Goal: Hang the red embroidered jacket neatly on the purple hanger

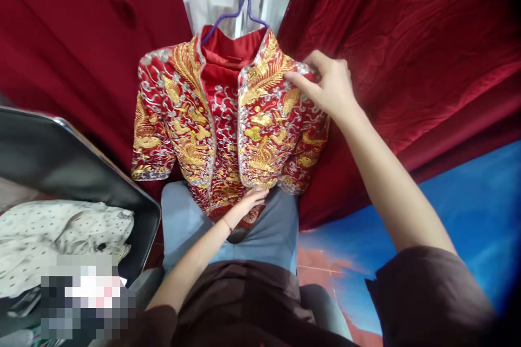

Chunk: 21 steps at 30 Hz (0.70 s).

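Note:
A red jacket (264, 119) with gold and silver embroidery hangs on a purple hanger (247, 2), its front parted over a red embroidered layer. My right hand (330, 82) pinches the jacket's shoulder on the right side, thumb on the front and fingers behind the top edge. Down at the hem, my left hand (249, 204) touches the lower front edge with its fingers stretched out, palm partly hidden. The jacket's lower part lies over my lap in light blue trousers (277, 227).
Dark red curtains (407, 54) hang on both sides of a white gap. At the left stands a black chair (81, 157) with a white dotted cloth (61, 233) on it. A blue printed surface (468, 200) spreads at the lower right.

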Motion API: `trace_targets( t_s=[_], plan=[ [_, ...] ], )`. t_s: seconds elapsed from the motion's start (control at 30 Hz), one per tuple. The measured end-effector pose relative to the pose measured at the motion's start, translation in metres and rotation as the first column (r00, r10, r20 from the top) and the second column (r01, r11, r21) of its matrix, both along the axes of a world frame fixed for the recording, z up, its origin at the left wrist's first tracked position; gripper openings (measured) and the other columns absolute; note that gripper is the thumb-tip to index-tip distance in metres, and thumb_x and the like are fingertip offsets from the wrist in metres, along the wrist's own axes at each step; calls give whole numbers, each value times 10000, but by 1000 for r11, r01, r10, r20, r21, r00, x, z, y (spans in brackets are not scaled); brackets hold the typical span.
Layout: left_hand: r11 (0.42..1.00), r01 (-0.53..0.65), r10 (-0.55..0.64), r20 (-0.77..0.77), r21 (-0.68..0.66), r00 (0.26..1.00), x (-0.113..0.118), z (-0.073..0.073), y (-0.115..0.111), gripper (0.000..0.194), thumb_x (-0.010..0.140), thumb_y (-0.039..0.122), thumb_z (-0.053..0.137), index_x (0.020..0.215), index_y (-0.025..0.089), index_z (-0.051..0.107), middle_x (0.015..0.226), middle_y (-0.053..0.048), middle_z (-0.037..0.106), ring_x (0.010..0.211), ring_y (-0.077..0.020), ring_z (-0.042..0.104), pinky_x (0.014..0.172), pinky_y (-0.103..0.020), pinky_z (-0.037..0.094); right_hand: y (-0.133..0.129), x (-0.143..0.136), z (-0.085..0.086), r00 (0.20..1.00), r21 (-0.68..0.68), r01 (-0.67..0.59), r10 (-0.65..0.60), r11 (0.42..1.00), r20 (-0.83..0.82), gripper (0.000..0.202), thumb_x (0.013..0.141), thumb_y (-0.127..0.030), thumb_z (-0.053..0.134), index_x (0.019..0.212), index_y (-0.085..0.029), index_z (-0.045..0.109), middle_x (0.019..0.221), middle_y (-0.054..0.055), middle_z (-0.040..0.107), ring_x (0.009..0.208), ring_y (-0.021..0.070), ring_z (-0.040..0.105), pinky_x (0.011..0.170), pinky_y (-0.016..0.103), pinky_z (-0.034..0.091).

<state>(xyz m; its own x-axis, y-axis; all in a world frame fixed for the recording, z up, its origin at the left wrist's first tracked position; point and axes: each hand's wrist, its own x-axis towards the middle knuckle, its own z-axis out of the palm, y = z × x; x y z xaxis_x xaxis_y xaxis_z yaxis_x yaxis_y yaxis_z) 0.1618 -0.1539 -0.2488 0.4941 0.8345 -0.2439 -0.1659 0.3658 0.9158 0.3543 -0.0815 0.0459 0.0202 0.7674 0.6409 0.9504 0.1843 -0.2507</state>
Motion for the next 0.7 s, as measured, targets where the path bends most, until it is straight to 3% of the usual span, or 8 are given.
trace_targets(
  t_s=[0.1, 0.23, 0.4, 0.57, 0.7],
  plan=[
    [993, 86, -81, 64, -80, 995, 24, -13, 7, 90, 886, 296, 661, 826, 229, 664, 982, -70, 751, 1008, -223, 708, 895, -386, 555, 4, -6, 7, 999, -6, -47, 47, 999, -18, 449, 875, -714, 542, 906, -274, 624, 852, 31, 693, 798, 228, 579, 731, 361, 451],
    [990, 11, 4, 109, -140, 994, 30, -39, 12, 221, 754, 370, 784, 843, 194, 685, 1100, -90, 736, 1116, -237, 670, 1045, -409, 488, 9, -8, 10, 997, 45, -47, 50, 998, -51, 498, 906, -739, 453, 821, -272, 606, 832, 20, 663, 759, 197, 517, 688, 344, 432],
    [957, -45, 89, 141, -287, 986, 30, -70, 17, 444, 613, 410, 878, 938, 170, 694, 1163, -147, 721, 1150, -293, 659, 1032, -475, 486, 12, -5, 9, 995, 59, -51, 56, 997, -80, 521, 886, -767, 437, 827, -274, 594, 799, -11, 606, 732, 143, 426, 707, 294, 425],
    [946, -90, 174, 253, -312, 952, 51, -81, 5, 570, 625, 362, 883, 1120, 159, 685, 1262, -151, 696, 1180, -266, 656, 1087, -429, 450, 4, 2, 2, 998, 40, -17, 19, 999, -60, 517, 929, -738, 381, 887, -275, 608, 770, 2, 606, 763, 156, 436, 711, 301, 414],
    [936, -181, 269, 283, -302, 921, 27, -90, -3, 524, 631, 288, 883, 1094, 128, 699, 1212, -138, 720, 1166, -265, 660, 1113, -417, 436, 5, 10, 3, 998, 114, -12, 19, 993, -60, 523, 924, -733, 415, 735, -275, 581, 707, 4, 570, 678, 160, 447, 646, 327, 401]
  ],
)
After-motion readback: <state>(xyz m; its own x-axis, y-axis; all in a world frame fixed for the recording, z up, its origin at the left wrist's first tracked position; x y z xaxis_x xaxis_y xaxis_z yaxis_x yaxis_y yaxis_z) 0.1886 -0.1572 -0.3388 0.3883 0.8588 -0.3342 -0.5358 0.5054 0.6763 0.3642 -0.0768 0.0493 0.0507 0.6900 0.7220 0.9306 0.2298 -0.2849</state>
